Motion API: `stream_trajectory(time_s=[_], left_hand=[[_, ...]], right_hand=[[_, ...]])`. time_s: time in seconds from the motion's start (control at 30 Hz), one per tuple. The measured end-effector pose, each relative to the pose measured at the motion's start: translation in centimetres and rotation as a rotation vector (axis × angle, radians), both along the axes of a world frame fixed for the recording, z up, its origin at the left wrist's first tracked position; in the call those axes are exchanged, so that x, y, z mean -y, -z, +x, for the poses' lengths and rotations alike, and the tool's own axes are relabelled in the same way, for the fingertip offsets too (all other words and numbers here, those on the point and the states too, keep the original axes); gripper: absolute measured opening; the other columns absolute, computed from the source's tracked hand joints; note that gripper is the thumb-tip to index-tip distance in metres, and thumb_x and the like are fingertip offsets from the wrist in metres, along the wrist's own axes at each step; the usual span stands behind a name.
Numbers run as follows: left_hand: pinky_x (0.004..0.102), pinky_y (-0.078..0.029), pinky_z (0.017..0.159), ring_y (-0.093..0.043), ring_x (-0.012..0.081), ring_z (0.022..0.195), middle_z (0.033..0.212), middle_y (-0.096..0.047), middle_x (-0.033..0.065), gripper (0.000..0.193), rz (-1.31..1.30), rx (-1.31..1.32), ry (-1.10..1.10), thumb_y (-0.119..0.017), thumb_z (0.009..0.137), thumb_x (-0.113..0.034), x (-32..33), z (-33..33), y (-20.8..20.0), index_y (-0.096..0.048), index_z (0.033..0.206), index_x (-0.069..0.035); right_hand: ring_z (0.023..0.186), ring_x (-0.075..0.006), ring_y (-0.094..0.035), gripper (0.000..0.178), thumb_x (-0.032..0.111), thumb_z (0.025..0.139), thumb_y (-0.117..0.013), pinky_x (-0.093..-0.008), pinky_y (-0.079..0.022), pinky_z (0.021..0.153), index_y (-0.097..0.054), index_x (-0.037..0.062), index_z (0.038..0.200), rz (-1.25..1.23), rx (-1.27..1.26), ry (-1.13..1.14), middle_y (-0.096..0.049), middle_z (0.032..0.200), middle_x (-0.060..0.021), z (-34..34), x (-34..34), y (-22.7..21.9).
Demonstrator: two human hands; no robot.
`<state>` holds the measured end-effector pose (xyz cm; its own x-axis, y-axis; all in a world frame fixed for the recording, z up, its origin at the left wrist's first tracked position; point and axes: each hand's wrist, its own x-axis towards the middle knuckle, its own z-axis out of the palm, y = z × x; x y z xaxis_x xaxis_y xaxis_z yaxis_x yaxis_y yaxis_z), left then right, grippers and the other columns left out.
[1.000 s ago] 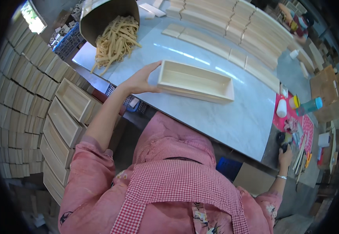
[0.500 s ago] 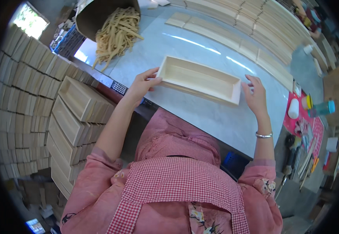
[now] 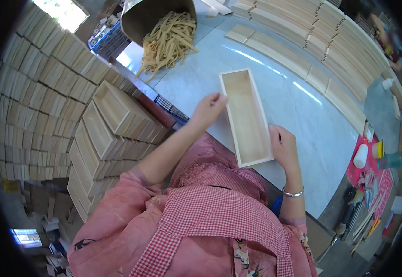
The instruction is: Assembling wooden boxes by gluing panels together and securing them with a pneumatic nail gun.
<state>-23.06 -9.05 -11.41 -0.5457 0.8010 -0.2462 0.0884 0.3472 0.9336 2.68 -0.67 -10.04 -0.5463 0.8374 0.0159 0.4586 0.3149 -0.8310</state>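
Observation:
A long, shallow wooden box (image 3: 246, 115) with an open top lies on the pale marbled table, its long sides running away from me. My right hand (image 3: 284, 147) is closed at the box's right wall near the front corner, thumb and curled fingers against the wood. At the opposite wall, my left hand (image 3: 209, 111) has its fingers curled together, their tips beside the rim. Whether they pinch anything is hidden. The inside of the box shows bare wood.
Tan rubber-like strips (image 3: 171, 39) spill from a tipped container (image 3: 134, 21) at the far left. Grooved wooden strips (image 3: 298, 32) line the table's back. Stacked boxes (image 3: 111, 108) stand left. Bottles and jars (image 3: 392, 159) sit on the right; a person (image 3: 388, 44) is far right.
The box has turned from lying crosswise to pointing away from me. My right hand has come onto its right wall, and my left hand's fingers have curled. The whole view has shifted.

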Motion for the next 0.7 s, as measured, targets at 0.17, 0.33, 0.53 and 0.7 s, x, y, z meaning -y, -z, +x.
stream_trajectory(time_s=[0.17, 0.33, 0.53, 0.7], left_hand=[[0.0331, -0.05, 0.082, -0.059, 0.0252, 0.092, 0.114, -0.066, 0.0176, 0.059, 0.193, -0.149, 0.235, -0.066, 0.079, -0.013, 6.2, 7.3, 0.2, -0.056, 0.134, 0.007], [0.0315, -0.05, 0.08, -0.059, 0.022, 0.091, 0.114, -0.065, 0.0157, 0.067, 0.181, -0.11, -0.085, -0.06, 0.078, -0.001, 8.6, 7.3, 1.1, -0.049, 0.144, 0.001], [0.0279, -0.053, 0.083, -0.062, 0.0189, 0.098, 0.124, -0.064, 0.0117, 0.07, 0.414, 0.141, -0.295, -0.058, 0.081, 0.003, 15.6, 0.4, -6.0, -0.045, 0.149, -0.001], [0.0313, -0.058, 0.077, -0.067, 0.0229, 0.092, 0.116, -0.067, 0.018, 0.052, 0.676, -0.153, -0.889, -0.069, 0.087, -0.005, 28.9, -7.5, -11.2, -0.053, 0.135, 0.005]], right_hand=[[0.071, -0.0203, -0.054, 0.023, 0.015, 0.096, -0.06, -0.033, -0.047, 0.065, -0.066, -0.0056, 0.106, 0.066, -0.059, -0.022, -0.061, 0.082, -0.0122, -0.4, 3.4, 0.3], [0.074, -0.0205, -0.056, 0.027, 0.015, 0.096, -0.061, -0.0319, -0.049, 0.068, -0.066, -0.0043, 0.114, 0.114, -0.017, -0.105, -0.059, 0.082, -0.0106, -2.9, 7.1, -1.5], [0.078, -0.0192, -0.059, 0.034, 0.016, 0.098, -0.06, -0.0299, -0.051, 0.073, -0.062, -0.0038, 0.126, 0.155, -0.259, -0.272, -0.065, 0.092, -0.0108, -7.6, 12.7, -4.5], [0.081, -0.0182, -0.061, 0.038, 0.018, 0.102, -0.056, -0.0285, -0.051, 0.075, -0.06, -0.0037, 0.132, -0.003, -0.363, -0.397, -0.069, 0.1, -0.0109, -8.8, 13.6, -3.8]])
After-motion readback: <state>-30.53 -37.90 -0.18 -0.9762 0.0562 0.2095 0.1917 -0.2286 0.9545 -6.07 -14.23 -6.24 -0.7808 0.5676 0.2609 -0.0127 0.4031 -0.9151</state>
